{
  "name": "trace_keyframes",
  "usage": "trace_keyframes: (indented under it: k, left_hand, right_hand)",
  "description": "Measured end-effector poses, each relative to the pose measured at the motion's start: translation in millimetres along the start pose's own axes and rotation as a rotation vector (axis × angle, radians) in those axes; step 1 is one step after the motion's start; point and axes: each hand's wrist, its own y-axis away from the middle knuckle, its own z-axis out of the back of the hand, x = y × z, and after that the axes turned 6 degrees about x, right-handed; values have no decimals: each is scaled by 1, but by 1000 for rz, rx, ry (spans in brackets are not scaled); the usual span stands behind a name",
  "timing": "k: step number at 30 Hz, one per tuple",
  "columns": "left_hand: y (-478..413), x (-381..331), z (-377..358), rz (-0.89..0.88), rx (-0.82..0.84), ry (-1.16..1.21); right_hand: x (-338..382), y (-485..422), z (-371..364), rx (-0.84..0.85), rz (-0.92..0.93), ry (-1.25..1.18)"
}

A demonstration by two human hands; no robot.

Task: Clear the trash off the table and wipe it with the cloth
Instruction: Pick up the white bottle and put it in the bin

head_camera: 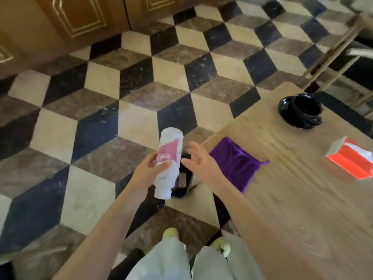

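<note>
Plastic bottle (170,150), clear with a pink label whose writing is too blurred to read, is off the bench (302,199) and over the floor (96,122), tilted with one end toward the person. The left hand (150,170) grasps it around the middle, fingers wrapped over the label. The right hand (199,160) is released, fingers spread and holding nothing, just beside the bottle and above the bench's left edge.

A purple cloth (236,162) lies flat on the bench close to that edge, its near corner almost at the rim. Farther in stand a black cup on a saucer (302,110) and an orange-and-white carton (351,160), well apart from the cloth, with bare wood between them.

Under the bottle a dark object (181,184) sits on the floor, mostly hidden. The floor is tiled in a cube pattern of cream, grey and black. Wooden cabinet doors (80,19) line the far side, and a chair frame (333,57) stands past the bench.
</note>
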Motion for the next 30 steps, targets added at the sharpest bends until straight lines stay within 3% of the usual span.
trace_keyframes:
  k: [4, 7, 11, 16, 20, 24, 30]
  left_hand:
    - [-17, 41, 36, 210, -123, 322]
    - [-34, 81, 40, 348, -183, 512]
    - [-70, 136, 38, 514, -317, 710]
    - [-129, 197, 41, 587, -340, 773]
    - [-186, 239, 37, 541, -343, 894]
    - [-245, 281, 33, 578, -352, 857]
    - [-323, 336, 48, 547, -330, 770]
  right_hand:
    - [-32, -9, -68, 281, -69, 113]
    - [-63, -22, -93, 324, -115, 186]
    - [-107, -57, -113, 222, -281, 321]
    - [-176, -110, -130, 82, -496, 236]
    - [-235, -149, -134, -81, -466, 234]
    - [-283, -189, -139, -173, -407, 245]
    - [-352, -273, -137, -178, -527, 257]
